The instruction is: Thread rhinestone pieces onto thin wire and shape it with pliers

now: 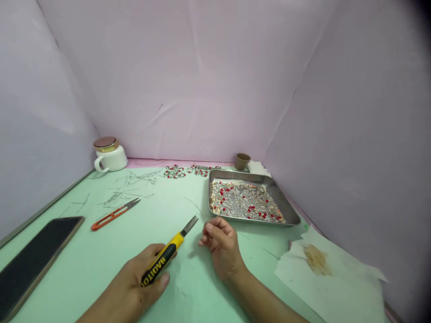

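Note:
My left hand [138, 280] is wrapped around a yellow-and-black hand tool [163, 258] with lettering on its grip and a short, blunt metal tip. It is seen edge-on, so I cannot tell its exact kind. The tip points up and right, just short of my right hand [222, 246]. There the thumb and index finger are pinched together; whatever they hold, if anything, is too small to make out. Beyond that hand lies a metal tray [254, 220] with many clear, gold and red beads [240, 199] spread over its bottom.
Orange thread snips [114, 215] and a dark phone [37, 258] lie at left. Thin wire pieces [116, 197] are scattered behind them. Beaded wire loops [174, 171], a lidded white mug [112, 157] and a brown cup [241, 161] stand along the back. Stained white paper [340, 278] lies right.

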`<move>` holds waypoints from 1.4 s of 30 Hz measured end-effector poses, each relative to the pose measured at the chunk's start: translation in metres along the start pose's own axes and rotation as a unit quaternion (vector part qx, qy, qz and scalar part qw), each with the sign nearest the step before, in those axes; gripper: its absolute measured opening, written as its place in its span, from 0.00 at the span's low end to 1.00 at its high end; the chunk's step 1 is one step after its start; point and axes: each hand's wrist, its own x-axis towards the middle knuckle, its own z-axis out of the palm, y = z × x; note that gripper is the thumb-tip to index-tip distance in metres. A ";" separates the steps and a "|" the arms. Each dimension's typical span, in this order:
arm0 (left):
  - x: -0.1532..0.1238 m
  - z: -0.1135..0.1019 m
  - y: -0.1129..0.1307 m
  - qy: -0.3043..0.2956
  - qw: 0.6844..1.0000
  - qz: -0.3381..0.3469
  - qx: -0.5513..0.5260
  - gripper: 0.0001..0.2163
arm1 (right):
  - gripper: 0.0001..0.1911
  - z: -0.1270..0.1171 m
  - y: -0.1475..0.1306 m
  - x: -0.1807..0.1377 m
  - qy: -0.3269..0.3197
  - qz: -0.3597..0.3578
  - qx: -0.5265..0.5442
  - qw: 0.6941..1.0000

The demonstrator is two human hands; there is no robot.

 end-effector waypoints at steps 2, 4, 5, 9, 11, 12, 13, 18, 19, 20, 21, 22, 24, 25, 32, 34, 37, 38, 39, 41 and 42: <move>0.000 0.003 -0.002 0.018 1.000 -0.001 -0.008 0.15 | 0.08 0.001 0.000 -0.001 -0.012 0.003 -0.003 1.000; 0.000 0.008 -0.004 0.031 0.999 0.001 -0.020 0.16 | 0.08 0.001 0.000 -0.002 -0.023 0.006 -0.007 1.000; 0.000 0.009 -0.004 0.033 0.999 0.003 -0.026 0.16 | 0.08 0.002 0.000 -0.003 -0.028 0.008 -0.009 1.000; 0.000 0.009 -0.002 0.022 1.000 0.006 -0.022 0.16 | 0.09 0.002 0.000 -0.003 -0.033 0.011 -0.010 0.999; 0.000 0.007 -0.001 0.000 1.000 0.008 -0.008 0.15 | 0.09 0.002 0.000 -0.002 -0.032 0.009 -0.007 0.999; 0.000 0.006 -0.001 -0.009 1.000 0.011 -0.007 0.15 | 0.09 0.003 0.000 -0.002 -0.032 0.009 -0.005 0.999; 0.000 0.006 -0.001 -0.011 1.000 0.012 -0.010 0.15 | 0.09 0.003 0.000 -0.002 -0.032 0.011 -0.003 0.999; 0.001 0.007 -0.001 0.001 0.999 0.023 -0.026 0.11 | 0.10 0.004 0.000 -0.002 -0.035 0.023 -0.007 0.999; 0.001 0.007 -0.001 -0.005 1.000 0.022 -0.015 0.11 | 0.10 0.004 0.000 -0.002 -0.035 0.024 -0.006 0.999; 0.001 0.007 -0.002 -0.012 1.000 0.017 -0.003 0.10 | 0.10 0.005 0.000 -0.002 -0.035 0.025 -0.005 0.999; 0.001 0.007 -0.003 -0.019 1.000 0.009 0.009 0.09 | 0.11 0.005 0.000 -0.002 -0.036 0.026 -0.004 0.999; 0.001 0.007 -0.003 -0.025 0.999 0.001 0.021 0.08 | 0.11 0.005 0.000 -0.002 -0.037 0.027 -0.003 0.999; 0.002 0.006 -0.003 -0.034 0.999 -0.009 0.037 0.08 | 0.11 0.005 -0.001 -0.002 -0.043 0.032 -0.006 0.999; 0.002 0.006 -0.002 -0.036 0.998 -0.007 0.043 0.07 | 0.12 0.005 -0.001 -0.002 -0.047 0.034 -0.011 0.998; -0.003 0.005 0.005 0.004 0.997 0.021 0.071 0.08 | 0.16 -0.001 0.003 0.001 -0.037 0.017 -0.131 0.991; -0.005 0.005 0.005 0.013 0.997 0.019 0.078 0.08 | 0.15 -0.002 0.003 0.000 -0.050 -0.009 -0.163 0.985; -0.008 0.003 0.005 -0.006 0.997 0.006 0.081 0.07 | 0.14 -0.002 0.002 -0.004 -0.085 -0.038 -0.196 0.976; -0.009 0.001 0.006 -0.012 0.997 -0.005 0.074 0.08 | 0.13 -0.002 0.001 -0.005 -0.095 -0.041 -0.200 0.974; -0.009 0.000 0.008 -0.018 0.998 -0.019 0.061 0.09 | 0.13 -0.001 0.001 -0.007 -0.103 -0.042 -0.199 0.974; -0.009 -0.002 0.012 -0.038 0.998 -0.044 0.026 0.12 | 0.12 0.000 0.000 -0.008 -0.107 -0.038 -0.194 0.974; -0.009 -0.002 0.014 -0.043 0.998 -0.051 0.009 0.14 | 0.12 0.001 -0.001 -0.008 -0.106 -0.035 -0.195 0.974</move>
